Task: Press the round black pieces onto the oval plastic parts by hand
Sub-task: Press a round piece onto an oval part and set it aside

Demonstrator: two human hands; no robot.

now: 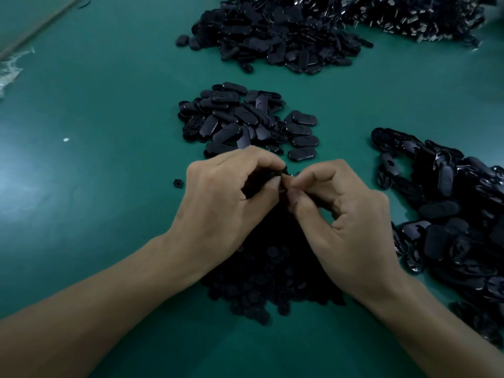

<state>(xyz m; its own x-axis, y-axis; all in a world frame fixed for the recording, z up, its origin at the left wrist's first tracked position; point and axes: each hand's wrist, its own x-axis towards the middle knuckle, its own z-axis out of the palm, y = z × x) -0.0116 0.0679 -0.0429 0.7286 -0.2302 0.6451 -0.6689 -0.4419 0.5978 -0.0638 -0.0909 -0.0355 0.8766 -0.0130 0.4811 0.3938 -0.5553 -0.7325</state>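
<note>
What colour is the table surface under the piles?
The table is plain teal green; the head view shows it.

A teal-green table (109,241) fills the view, with a soft pale glare on its surface far out to the left of the left hand (218,197). A tiny white speck (66,139) lies on the bare table, well to the left of that hand and a little beyond it. Farther off the same way, at the edge of view, sits a crumpled scrap of whitish, see-through film (11,69). Beyond it, a pale straight strip (41,25) runs slantwise across the far left corner. Far beyond the right hand (346,214), at the back edge, lies a heap of dark pieces with shiny metal bits (425,17).
</note>
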